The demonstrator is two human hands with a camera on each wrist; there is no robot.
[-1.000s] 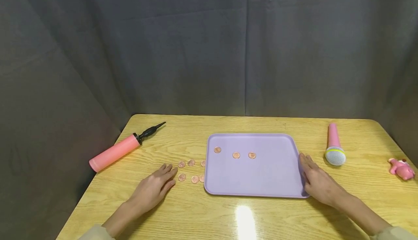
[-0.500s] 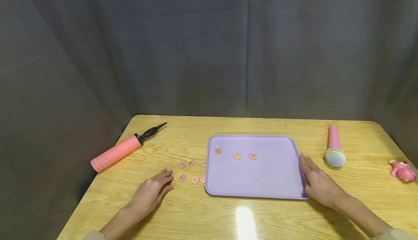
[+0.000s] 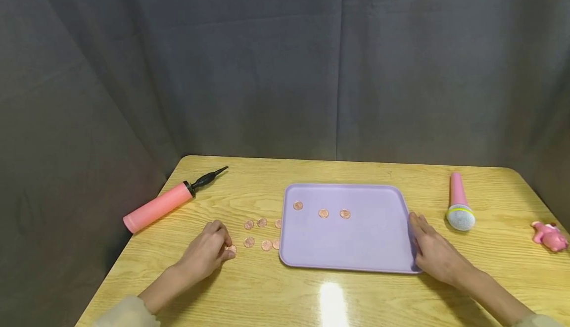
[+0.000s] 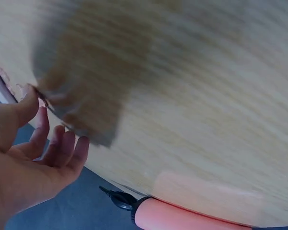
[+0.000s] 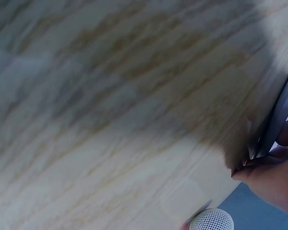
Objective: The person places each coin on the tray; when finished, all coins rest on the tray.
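Note:
My left hand (image 3: 206, 249) is low over the left part of the table, pinching a copper-coloured coin (image 3: 231, 249) between thumb and fingertip. In the left wrist view the same coin (image 4: 42, 99) shows edge-on, while the other fingers curl loosely. A lilac rectangular tray (image 3: 356, 248) lies in the middle, and my right hand (image 3: 438, 254) holds its right rim. Three coins, one of them a coin (image 3: 323, 213) near the centre, lie flat inside the tray. Between my left hand and the tray are several more coins (image 3: 249, 242); two touch or lie partly hidden at its left rim.
A pink hand pump (image 3: 158, 207) with a black nozzle lies at the left table edge. Right of the tray lies a pink toy microphone (image 3: 459, 203). A small pink figure (image 3: 550, 236) lies at the far right. Grey curtains surround the wooden table (image 3: 249, 287).
My left hand has drawn back slightly leftwards from the coin rows, its fingers closing on the coin that came into view at its fingertips. The right hand stays at the tray.

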